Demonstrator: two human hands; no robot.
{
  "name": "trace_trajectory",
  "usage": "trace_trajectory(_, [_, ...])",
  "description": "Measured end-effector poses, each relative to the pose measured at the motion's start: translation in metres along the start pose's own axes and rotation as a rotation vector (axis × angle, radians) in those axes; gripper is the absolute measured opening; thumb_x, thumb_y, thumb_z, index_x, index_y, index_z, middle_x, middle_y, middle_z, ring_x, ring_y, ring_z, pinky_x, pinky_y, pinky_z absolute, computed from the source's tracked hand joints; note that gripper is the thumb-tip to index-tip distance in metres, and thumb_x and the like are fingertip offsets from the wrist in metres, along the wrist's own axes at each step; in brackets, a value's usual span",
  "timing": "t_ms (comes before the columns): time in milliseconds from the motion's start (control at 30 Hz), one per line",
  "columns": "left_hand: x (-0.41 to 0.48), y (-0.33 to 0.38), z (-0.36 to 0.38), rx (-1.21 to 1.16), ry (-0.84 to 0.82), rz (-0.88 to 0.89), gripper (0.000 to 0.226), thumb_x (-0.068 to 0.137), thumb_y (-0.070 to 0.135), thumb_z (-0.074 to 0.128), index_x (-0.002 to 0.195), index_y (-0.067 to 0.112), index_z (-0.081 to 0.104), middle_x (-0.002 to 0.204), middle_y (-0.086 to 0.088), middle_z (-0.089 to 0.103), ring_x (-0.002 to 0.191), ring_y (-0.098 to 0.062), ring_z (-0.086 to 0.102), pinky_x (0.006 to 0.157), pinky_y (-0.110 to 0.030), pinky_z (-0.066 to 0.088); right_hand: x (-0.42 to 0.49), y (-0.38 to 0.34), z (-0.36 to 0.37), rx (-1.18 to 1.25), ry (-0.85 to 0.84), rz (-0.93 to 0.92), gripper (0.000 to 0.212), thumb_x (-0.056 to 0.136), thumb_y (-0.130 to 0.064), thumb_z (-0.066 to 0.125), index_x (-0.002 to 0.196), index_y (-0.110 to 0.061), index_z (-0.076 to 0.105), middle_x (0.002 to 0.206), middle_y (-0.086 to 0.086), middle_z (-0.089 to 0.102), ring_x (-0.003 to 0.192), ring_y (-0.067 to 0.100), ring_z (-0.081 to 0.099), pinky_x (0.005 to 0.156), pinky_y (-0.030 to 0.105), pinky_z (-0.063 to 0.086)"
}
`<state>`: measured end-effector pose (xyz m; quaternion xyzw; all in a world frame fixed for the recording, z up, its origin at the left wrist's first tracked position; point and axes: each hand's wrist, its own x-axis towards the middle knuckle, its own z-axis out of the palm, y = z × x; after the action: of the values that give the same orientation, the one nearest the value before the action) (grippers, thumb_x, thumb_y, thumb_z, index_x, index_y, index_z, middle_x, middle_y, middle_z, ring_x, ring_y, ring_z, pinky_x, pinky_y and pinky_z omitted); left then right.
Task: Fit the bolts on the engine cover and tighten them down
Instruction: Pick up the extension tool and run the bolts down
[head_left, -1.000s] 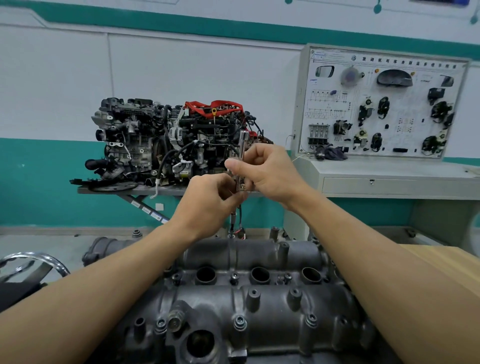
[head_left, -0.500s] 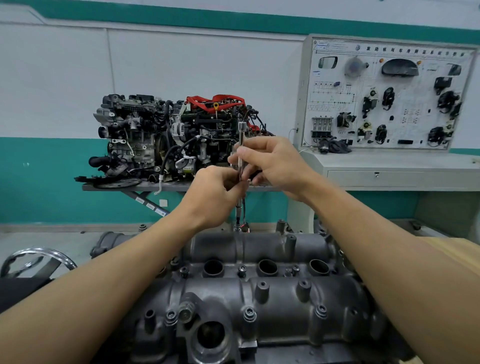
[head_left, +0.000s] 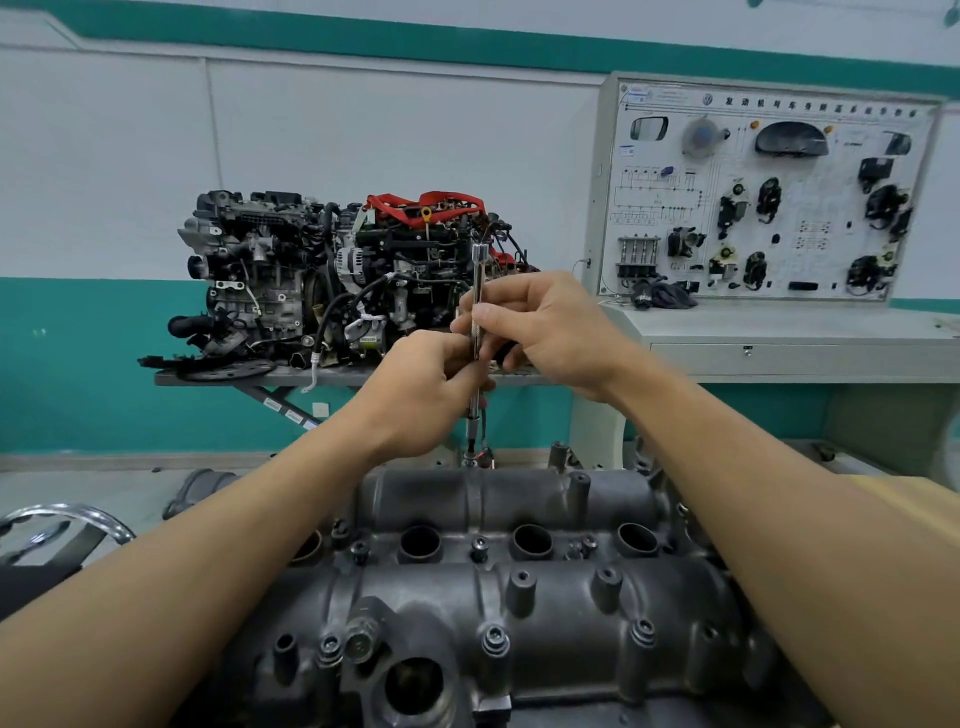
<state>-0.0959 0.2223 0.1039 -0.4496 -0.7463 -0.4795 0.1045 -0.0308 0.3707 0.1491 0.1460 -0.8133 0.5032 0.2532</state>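
Left hand (head_left: 421, 387) and right hand (head_left: 540, 327) pinch the upright driver (head_left: 477, 262), its tip on a bolt (head_left: 470, 458) below them. Nearer bolts (head_left: 493, 635) sit fitted in the engine cover (head_left: 571, 613); tightening is probably unfinished.

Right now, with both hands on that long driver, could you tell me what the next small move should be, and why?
Probably twirl the driver clockwise: the left hand and right hand pinch its upright shaft, and its tip sits on a bolt at the far edge of the engine cover.
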Motion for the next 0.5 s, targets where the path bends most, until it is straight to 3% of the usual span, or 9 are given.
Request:
trace_trajectory(67, [-0.0007, 0.0013, 0.0007, 0.029, 0.010, 0.023, 0.018, 0.101, 0.017, 0.057, 0.098, 0.010, 0.073, 0.088, -0.005, 0.077, 0.081, -0.014, 0.074, 0.080, -0.039, 0.060, -0.0002, 0.0015, 0.0011, -0.013, 0.059, -0.012, 0.008, 0.092, -0.009, 0.069, 0.084, -0.012, 0.068, 0.076, 0.009, 0.074, 0.057, 0.011, 0.062, 0.046, 0.020, 0.047])
trace_trajectory(167, [-0.0037, 0.0022, 0.0019, 0.054, 0.105, 0.068, 0.009, 0.092, 0.023, 0.072, 0.086, 0.017, 0.076, 0.074, 0.004, 0.076, 0.069, -0.010, 0.071, 0.068, -0.029, 0.059, 0.0005, 0.0054, 0.0018, -0.052, 0.170, -0.031, 0.022, 0.080, -0.018, 0.083, 0.079, -0.012, 0.062, 0.059, -0.001, 0.067, 0.052, 0.012, 0.061, 0.046, 0.018, 0.046])
trace_trajectory(300, [-0.0011, 0.0037, -0.0008, 0.036, 0.067, 0.009, 0.013, 0.096, 0.012, 0.064, 0.088, 0.009, 0.074, 0.077, -0.003, 0.076, 0.071, -0.017, 0.074, 0.075, -0.041, 0.062, 0.0009, 0.0027, 0.0009, -0.015, 0.078, -0.004, 0.015, 0.088, -0.024, 0.076, 0.092, -0.011, 0.070, 0.071, 0.000, 0.072, 0.056, 0.009, 0.061, 0.047, 0.015, 0.045])
trace_trajectory(400, [0.0006, 0.0067, -0.0044, -0.061, -0.056, -0.061, 0.017, 0.100, 0.006, 0.054, 0.097, 0.007, 0.071, 0.091, -0.008, 0.077, 0.084, -0.018, 0.075, 0.084, -0.042, 0.061, 0.0004, 0.0003, 0.0005, 0.007, 0.002, -0.020, 0.010, 0.096, -0.011, 0.063, 0.092, -0.011, 0.072, 0.089, 0.011, 0.075, 0.058, 0.010, 0.059, 0.047, 0.017, 0.045])
trace_trajectory(500, [-0.0004, 0.0074, -0.0048, -0.054, -0.099, -0.068, 0.016, 0.100, 0.013, 0.058, 0.100, 0.004, 0.071, 0.093, -0.011, 0.076, 0.082, -0.014, 0.074, 0.080, -0.036, 0.060, 0.0006, 0.0014, 0.0011, -0.009, 0.049, -0.047, 0.011, 0.092, -0.010, 0.069, 0.081, -0.008, 0.070, 0.075, 0.012, 0.072, 0.052, 0.008, 0.057, 0.049, 0.016, 0.044])
